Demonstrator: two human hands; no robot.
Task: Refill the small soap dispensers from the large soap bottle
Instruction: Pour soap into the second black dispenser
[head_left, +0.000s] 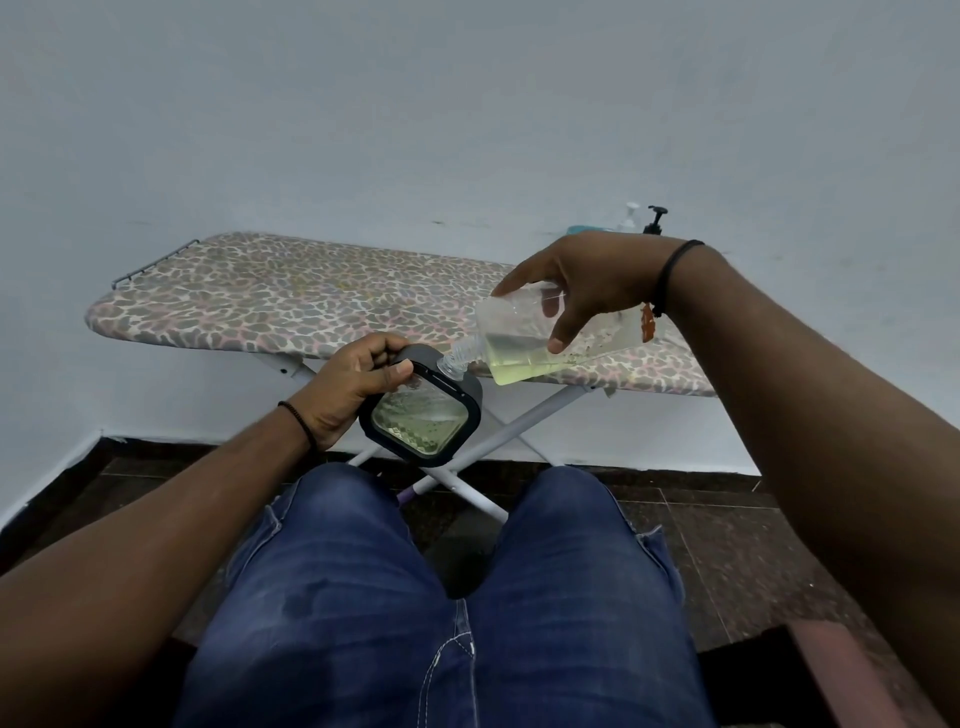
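The large clear plastic soap bottle (558, 338), partly filled with yellow-green liquid, is tipped neck-down over the near edge of the leopard-print ironing board (291, 296). The right hand (587, 280) grips its body from above, fingers on the far side and thumb curled over the near face. Its threaded neck meets the opening of the small square soap dispenser with a black frame and clear face (423, 415), which the left hand (353, 389) holds by one upper corner, fingers wrapped behind and thumb pressed on the rim, in the air between the board and the knees. The bottle wall is probably thin and yielding; squeezing would likely surge the flow, so grip at mid-body with light pressure. Any soap film would make both surfaces slippery. The dispenser looks rigid and gains weight as it fills; support it by the frame, not the clear panel. Two further pump dispensers (644, 221) stand at the far right end of the board.
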